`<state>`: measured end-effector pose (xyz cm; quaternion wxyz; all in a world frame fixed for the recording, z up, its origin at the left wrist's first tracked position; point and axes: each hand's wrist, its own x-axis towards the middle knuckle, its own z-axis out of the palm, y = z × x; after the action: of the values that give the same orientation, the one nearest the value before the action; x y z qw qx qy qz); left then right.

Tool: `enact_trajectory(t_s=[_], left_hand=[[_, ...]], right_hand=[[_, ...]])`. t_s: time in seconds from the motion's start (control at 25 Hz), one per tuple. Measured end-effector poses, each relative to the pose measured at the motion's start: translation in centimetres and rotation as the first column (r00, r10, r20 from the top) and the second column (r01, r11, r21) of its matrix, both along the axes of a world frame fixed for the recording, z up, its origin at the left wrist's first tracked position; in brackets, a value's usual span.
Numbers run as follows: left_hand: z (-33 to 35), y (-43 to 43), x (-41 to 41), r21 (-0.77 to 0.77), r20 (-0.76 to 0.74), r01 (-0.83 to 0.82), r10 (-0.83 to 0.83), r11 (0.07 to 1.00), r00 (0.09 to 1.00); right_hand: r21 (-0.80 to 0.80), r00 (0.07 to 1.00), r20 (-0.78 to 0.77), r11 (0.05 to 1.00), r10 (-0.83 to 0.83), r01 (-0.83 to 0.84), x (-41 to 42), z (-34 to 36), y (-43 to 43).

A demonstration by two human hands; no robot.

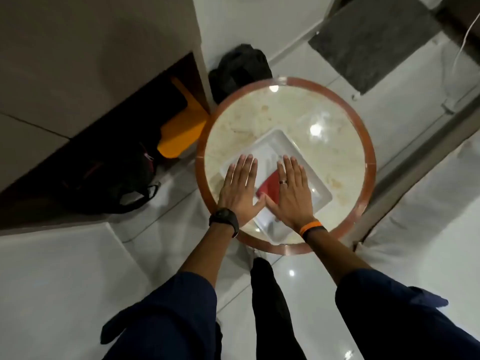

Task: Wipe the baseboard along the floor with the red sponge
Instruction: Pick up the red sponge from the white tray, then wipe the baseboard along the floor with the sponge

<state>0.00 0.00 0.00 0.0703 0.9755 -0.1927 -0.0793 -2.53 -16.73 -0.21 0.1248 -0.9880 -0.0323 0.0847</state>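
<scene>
A red sponge [268, 185] lies in a white rectangular tray [280, 141] on a round marble table [285, 113] with a reddish-brown rim. My left hand [240, 189] is held flat, palm down, over the tray's left edge, fingers together and holding nothing. My right hand [292, 192], with a ring, is flat over the tray and covers the sponge's right part; it holds nothing. The thumbs nearly touch over the sponge. No baseboard can be clearly told in this view.
White glossy floor tiles surround the table. A black bag [240, 70] sits behind the table, a yellow object [181, 131] and a dark backpack [117, 183] lie under a grey cabinet at the left. A dark mat [374, 40] lies at the back right.
</scene>
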Motion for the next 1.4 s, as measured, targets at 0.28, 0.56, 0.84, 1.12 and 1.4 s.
enact_trajectory(t_s=[0.28, 0.56, 0.84, 1.12, 1.4], left_hand=[[-8.1, -2.3, 2.6, 0.262, -0.199, 0.119, -0.067, 0.958, 0.978], [-9.9, -2.5, 3.4, 0.31, -0.342, 0.146, -0.033, 0.939, 0.939], [-7.0, 1.4, 2.0, 0.26, -0.149, 0.051, -0.012, 0.964, 0.989], [-3.9, 10.8, -2.6, 0.212, -0.124, -0.177, 0.206, 0.961, 0.971], [-9.4, 26.7, -16.0, 0.289, -0.224, -0.445, 0.512, 0.848, 0.829]], right_hand=[[-0.053, 0.978, -0.205, 0.997, 0.046, -0.058, -2.1, -8.6, -3.2], [-0.032, 0.986, -0.169, 0.999, 0.008, -0.013, -1.4, -9.1, -2.5], [0.09, 0.978, -0.199, 0.993, -0.057, 0.076, 1.1, -7.5, -2.9], [0.369, 0.999, -0.049, 0.929, 0.019, 0.0, -1.6, -1.5, 6.5], [0.586, 0.971, -0.155, 0.808, 0.18, -0.057, -8.7, -9.4, 24.8]])
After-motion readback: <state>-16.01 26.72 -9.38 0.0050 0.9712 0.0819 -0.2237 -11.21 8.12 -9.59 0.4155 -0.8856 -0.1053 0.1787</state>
